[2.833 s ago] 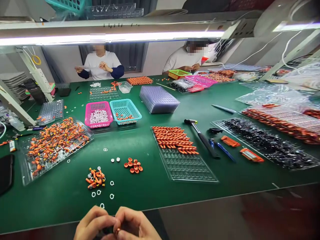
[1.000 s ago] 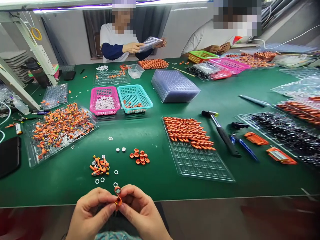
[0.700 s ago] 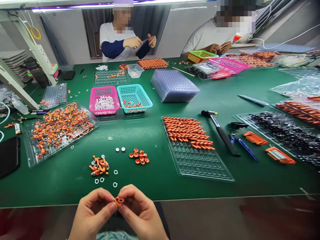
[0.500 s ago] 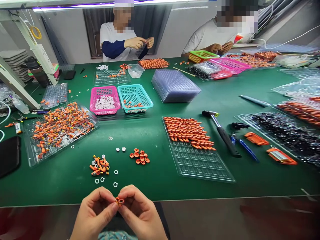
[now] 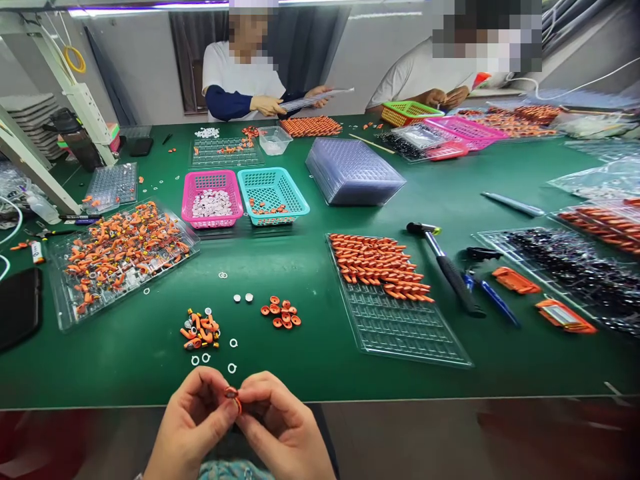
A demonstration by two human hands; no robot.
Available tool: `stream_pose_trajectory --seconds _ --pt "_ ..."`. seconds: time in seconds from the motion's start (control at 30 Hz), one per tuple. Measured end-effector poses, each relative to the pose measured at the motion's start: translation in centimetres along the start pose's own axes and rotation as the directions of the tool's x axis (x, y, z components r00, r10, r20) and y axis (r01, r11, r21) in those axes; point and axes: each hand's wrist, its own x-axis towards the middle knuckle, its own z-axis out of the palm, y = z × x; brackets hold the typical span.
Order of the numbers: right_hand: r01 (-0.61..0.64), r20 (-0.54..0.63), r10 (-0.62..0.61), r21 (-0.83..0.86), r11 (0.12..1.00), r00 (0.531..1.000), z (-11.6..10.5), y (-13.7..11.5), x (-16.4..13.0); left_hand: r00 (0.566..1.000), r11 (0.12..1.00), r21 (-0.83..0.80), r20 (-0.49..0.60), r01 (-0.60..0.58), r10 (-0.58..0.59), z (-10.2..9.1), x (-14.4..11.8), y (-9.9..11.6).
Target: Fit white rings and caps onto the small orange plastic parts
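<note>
Between the fingertips of both hands, at the table's front edge, is a small orange earphone-like part (image 5: 231, 393). My left hand (image 5: 195, 420) pinches it from the left, thumb and index finger closed on it. From the other side my right hand (image 5: 280, 420) grips it the same way; fingers cover much of it. Just beyond lie several white rings (image 5: 232, 368) and a small heap of orange curved parts with yellow ends (image 5: 201, 329). To the right of that heap are several orange round caps (image 5: 281, 312). Two small white discs (image 5: 243, 298) lie behind.
A tray of orange parts (image 5: 125, 253) stands left, pink (image 5: 213, 220) and turquoise (image 5: 280, 219) baskets behind. Rows of orange pieces fill part of a clear tray (image 5: 405, 327). A hammer (image 5: 445, 267) lies right of it. Two people (image 5: 245, 73) work across the green table (image 5: 320, 373).
The orange part has turned between my fingertips and sits slightly higher and further left. Across the table, a person's hands now hold a clear tray out to the right.
</note>
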Motion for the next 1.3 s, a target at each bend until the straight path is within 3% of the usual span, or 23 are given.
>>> stream_pose_trajectory --seconds 0.2,0.33,0.4,0.47,0.57,0.7,0.9,1.03,1.23,1.3 --pt "0.075 0.001 -0.076 -0.156 0.985 0.997 -0.2 -0.3 0.1 0.991 0.99 0.129 0.126 -0.062 0.046 -1.4 0.5 -1.2" --pt "0.13 0.036 -0.125 -0.302 0.944 0.992 -0.8 -0.9 0.3 0.953 0.888 0.363 0.21 -0.283 0.218 -2.2 0.6 -1.1" --pt "0.131 0.079 -0.111 -0.314 0.94 0.991 -1.1 -1.5 0.4 0.884 0.744 0.477 0.265 -0.468 0.386 -2.1 0.6 -0.5" --pt "0.098 0.114 -0.066 -0.308 0.946 0.991 -1.5 -2.2 0.6 0.768 0.557 0.537 0.348 -0.633 0.537 -2.0 0.7 0.1" --pt "0.076 0.187 -0.014 -0.328 0.942 0.982 -1.8 -3.2 1.0 0.627 0.331 0.574 0.452 -0.749 0.635 -2.0 0.8 0.6" --pt "0.139 0.238 -0.035 -0.436 0.889 0.971 -1.8 -3.6 1.2 0.546 0.189 0.593 0.51 -0.783 0.665 -2.2 1.0 0.5" --pt "0.168 0.218 -0.06 -0.523 0.836 0.974 -1.5 -2.7 0.9 0.519 0.152 0.588 0.526 -0.794 0.673 -2.1 0.8 0.6" --pt "0.274 0.233 -0.173 -0.53 0.803 0.957 -1.4 -2.2 0.8 0.524 0.142 0.616 0.5 -0.775 0.69 -1.9 0.7 0.8" --pt "0.358 0.209 -0.292 -0.496 0.791 0.933 -1.2 -1.9 0.9 0.578 0.185 0.642 0.479 -0.744 0.661 -1.6 0.6 1.0" --pt "0.348 0.201 -0.285 -0.475 0.808 0.937 -1.2 -2.0 0.8 0.572 0.186 0.634 0.483 -0.751 0.662 -1.5 0.5 1.1"
